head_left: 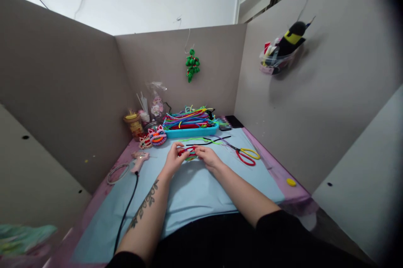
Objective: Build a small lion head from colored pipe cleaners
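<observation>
My left hand (174, 159) and my right hand (208, 157) meet over the middle of the table. Between their fingertips is a small pipe-cleaner piece (189, 153), mostly red with some green. Both hands are closed on it, the left at its left side and the right at its right side; the fingers cover part of its shape. Just beyond my hands lie loose pipe cleaners (216, 140), black, green and purple. Scissors (246, 156) with one red and one yellow handle rest to the right of my right hand.
A blue tray (192, 132) heaped with colourful pipe cleaners stands behind. At left are two pipe-cleaner animal heads (157, 136), a pink glue gun (140, 160) with a black cord, and a jar (134, 126). Grey panels (214, 74) enclose the table. A yellow disc (291, 182) lies right.
</observation>
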A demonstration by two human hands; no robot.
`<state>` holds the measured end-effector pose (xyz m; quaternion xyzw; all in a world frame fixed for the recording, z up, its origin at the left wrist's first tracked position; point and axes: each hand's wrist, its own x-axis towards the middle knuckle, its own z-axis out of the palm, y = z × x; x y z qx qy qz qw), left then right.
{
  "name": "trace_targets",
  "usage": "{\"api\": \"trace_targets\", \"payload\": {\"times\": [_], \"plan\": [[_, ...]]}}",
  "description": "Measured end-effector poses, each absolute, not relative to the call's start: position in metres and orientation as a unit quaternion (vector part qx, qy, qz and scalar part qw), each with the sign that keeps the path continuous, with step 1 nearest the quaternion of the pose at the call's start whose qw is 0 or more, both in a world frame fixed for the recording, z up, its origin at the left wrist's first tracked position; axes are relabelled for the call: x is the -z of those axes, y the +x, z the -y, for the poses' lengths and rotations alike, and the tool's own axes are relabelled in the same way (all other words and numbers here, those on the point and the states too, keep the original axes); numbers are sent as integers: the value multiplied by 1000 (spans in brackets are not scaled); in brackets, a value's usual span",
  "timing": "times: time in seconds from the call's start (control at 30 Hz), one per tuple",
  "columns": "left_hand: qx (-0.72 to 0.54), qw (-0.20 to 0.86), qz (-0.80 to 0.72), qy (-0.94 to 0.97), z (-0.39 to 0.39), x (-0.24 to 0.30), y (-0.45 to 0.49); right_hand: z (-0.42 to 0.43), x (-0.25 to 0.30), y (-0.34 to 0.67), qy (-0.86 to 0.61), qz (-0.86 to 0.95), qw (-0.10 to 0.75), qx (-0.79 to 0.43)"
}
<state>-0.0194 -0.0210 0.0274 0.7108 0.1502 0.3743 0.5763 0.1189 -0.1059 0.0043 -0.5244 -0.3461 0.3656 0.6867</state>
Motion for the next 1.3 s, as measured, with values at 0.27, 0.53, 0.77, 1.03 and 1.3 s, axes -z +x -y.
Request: {"api": "trace_targets", "payload": {"times": [0.27, 0.53, 0.77, 1.03, 1.3], "plan": [[-359, 603, -152, 696, 18, -28, -20, 104, -7, 118, -522, 368, 680, -360], [-350, 641, -177, 659, 17, -27, -17, 110, -10, 128, -551, 365, 651, -373], [-364, 639, -172, 655, 15, -25, -17, 108, -8, 127, -598, 436, 651, -168], [-342, 657, -163, 652, 18, -28, -17, 107, -6, 125, -562, 413, 665, -268], [-352, 691, -178, 606, 18, -26, -15, 105, -10, 121, -532, 408, 679, -300]]}}
